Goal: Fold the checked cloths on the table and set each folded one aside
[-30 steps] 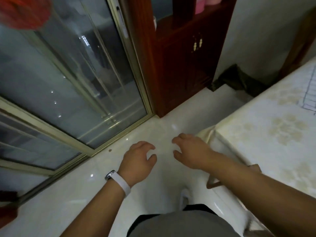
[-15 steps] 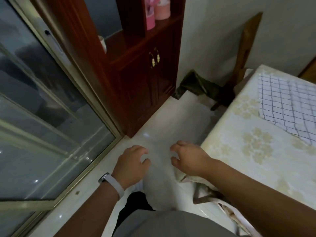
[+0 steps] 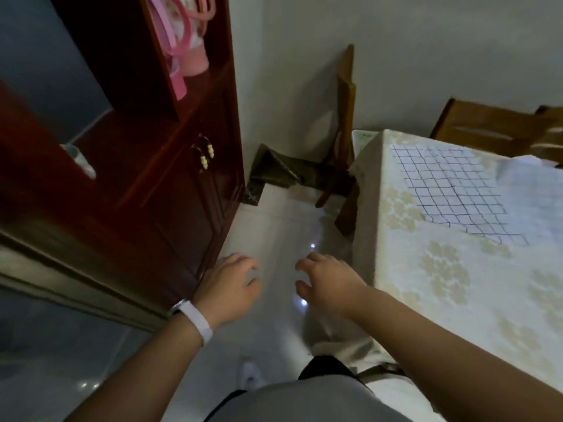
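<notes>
Meanwhile: Both Hands Empty Beside the Table

Both hands are held out over the pale tiled floor (image 3: 274,226), palms down. The left hand (image 3: 228,287) is seen with fingers loosely curled and spread, nothing gripped; a white wristband (image 3: 195,319) is worn on its wrist. The right hand (image 3: 329,284) is likewise seen open, fingers slightly bent, nothing held, just left of the near corner of the table (image 3: 457,300).

The table is covered with a cream floral tablecloth (image 3: 441,269). A checked cloth (image 3: 451,190), white with dark grid lines, is laid flat on the far part of the table, well apart from both hands. Its right portion is blurred.

A dark red wooden cabinet (image 3: 170,190) is seen at the left, with a pink bag (image 3: 185,41) on its shelf. Wooden chairs (image 3: 487,129) are placed beyond the table.
</notes>
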Available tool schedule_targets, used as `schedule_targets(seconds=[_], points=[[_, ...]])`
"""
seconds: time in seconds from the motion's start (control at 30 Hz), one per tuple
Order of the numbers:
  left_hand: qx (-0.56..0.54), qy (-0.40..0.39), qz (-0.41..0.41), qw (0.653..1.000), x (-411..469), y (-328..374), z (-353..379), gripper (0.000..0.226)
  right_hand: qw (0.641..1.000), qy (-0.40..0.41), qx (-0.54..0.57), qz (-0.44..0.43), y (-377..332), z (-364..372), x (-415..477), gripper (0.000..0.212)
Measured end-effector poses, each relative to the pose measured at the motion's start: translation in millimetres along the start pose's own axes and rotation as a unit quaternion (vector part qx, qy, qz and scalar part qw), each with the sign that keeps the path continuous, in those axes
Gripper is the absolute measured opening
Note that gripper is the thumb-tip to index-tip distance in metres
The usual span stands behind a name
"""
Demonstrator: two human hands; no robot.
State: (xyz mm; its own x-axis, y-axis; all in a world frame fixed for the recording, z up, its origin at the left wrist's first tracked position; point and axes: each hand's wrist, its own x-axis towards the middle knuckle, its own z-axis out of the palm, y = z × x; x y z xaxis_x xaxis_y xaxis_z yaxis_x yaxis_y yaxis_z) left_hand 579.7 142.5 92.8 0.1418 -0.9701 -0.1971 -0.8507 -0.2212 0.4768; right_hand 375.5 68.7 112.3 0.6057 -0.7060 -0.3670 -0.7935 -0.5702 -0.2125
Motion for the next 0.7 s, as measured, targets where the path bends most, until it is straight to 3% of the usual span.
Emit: schedule_targets(seconds=[0.37, 0.7], points=[[0.002, -0.095, 0.11, 0.989, 105, 5, -6, 0.048, 0.986, 0.027, 0.036, 0.16, 36, -23, 9, 0.031], [0.056, -0.167, 0.165, 0.97, 223, 58, -4, 0.037, 0.956, 0.077, 0.117, 0.257, 118, -23, 66, 0.025]])
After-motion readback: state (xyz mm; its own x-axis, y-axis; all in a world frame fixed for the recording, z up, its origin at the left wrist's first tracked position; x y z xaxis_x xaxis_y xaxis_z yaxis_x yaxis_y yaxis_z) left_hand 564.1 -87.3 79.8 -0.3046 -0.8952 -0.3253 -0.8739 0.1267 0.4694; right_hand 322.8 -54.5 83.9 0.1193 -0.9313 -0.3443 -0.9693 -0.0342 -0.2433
